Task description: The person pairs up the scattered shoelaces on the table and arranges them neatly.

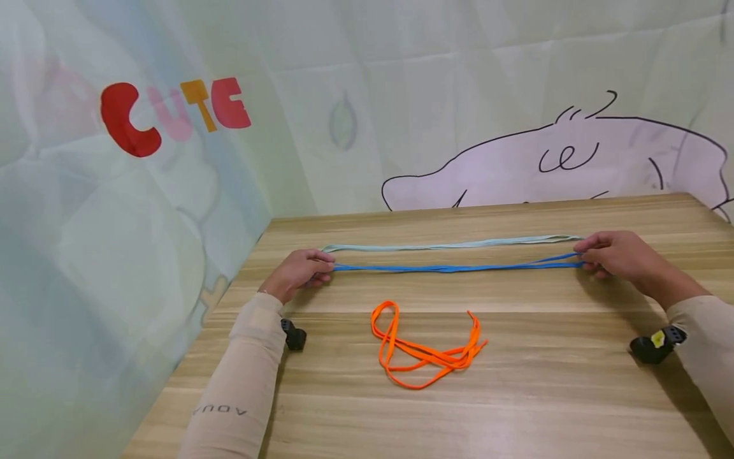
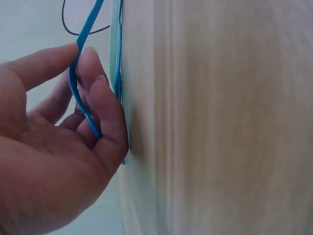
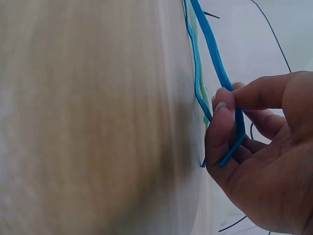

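A blue shoelace (image 1: 447, 268) stretches across the table in several strands between both hands. My left hand (image 1: 301, 268) pinches its left end; in the left wrist view a blue strand (image 2: 73, 81) runs between thumb and fingertips, its tip by the palm. At the other end, my right hand (image 1: 616, 255) pinches the lace, and in the right wrist view the blue strand (image 3: 217, 58) passes between thumb and fingers with its tip below. Just behind lies a pale green shoelace (image 1: 424, 247), drawn out straight beside the blue one, its ends close to both hands.
An orange shoelace (image 1: 424, 354) lies loosely looped nearer the front of the wooden table (image 1: 516, 408). Printed cloth (image 1: 367, 115) hangs behind and to the left of the table. Black wrist cameras (image 1: 656, 345) sit on both sleeves.
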`<state>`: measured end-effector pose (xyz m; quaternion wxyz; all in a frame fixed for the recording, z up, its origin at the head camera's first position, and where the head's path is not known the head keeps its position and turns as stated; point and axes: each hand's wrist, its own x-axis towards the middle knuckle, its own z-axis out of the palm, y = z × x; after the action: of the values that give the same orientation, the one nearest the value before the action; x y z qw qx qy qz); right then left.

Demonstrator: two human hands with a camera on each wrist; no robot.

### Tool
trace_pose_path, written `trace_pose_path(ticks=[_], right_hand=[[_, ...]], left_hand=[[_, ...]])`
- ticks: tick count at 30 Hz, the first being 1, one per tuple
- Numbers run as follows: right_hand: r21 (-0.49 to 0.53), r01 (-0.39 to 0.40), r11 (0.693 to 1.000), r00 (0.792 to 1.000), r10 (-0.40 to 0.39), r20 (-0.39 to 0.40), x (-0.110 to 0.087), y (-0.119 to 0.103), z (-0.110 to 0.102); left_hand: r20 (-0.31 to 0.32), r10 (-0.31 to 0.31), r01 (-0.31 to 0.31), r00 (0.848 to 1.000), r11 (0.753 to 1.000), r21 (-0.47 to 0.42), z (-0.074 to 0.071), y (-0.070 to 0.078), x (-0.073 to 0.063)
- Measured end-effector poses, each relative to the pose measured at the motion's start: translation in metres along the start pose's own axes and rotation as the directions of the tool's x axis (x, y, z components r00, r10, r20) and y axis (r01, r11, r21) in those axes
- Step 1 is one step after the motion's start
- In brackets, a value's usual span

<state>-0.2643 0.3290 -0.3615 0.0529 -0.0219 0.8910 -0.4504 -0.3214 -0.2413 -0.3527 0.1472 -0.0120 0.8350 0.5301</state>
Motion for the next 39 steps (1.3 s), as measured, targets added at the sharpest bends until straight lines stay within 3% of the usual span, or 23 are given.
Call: trace_pose_path(ticks=[9,17,28,39], right_hand=[[-0.042,-0.04,0.998,0.999,0.039,-0.024,-0.001,0.003,-0.005],[-0.048,-0.05,0.998,0.997,0.047,-0.064,-0.002,0.007,-0.009],[-0.013,-0.014,1.0,0.973,0.01,-0.232,-0.007,0.005,-0.011],[0.06,-0.02,0.998,0.975,0.033,-0.221,-0.01,0.006,-0.012]], left_hand=[[-0.035,-0.034,0.034,0.999,0.999,0.005,-0.002,-0.001,0.001],[-0.073,-0.028,0.028,0.997,1.0,-0.002,-0.009,-0.004,-0.004],[-0.165,-0.041,0.029,0.985,0.997,-0.071,-0.013,0.001,-0.003],[-0.169,-0.034,0.018,0.985,0.995,-0.098,-0.015,0.006,-0.007]])
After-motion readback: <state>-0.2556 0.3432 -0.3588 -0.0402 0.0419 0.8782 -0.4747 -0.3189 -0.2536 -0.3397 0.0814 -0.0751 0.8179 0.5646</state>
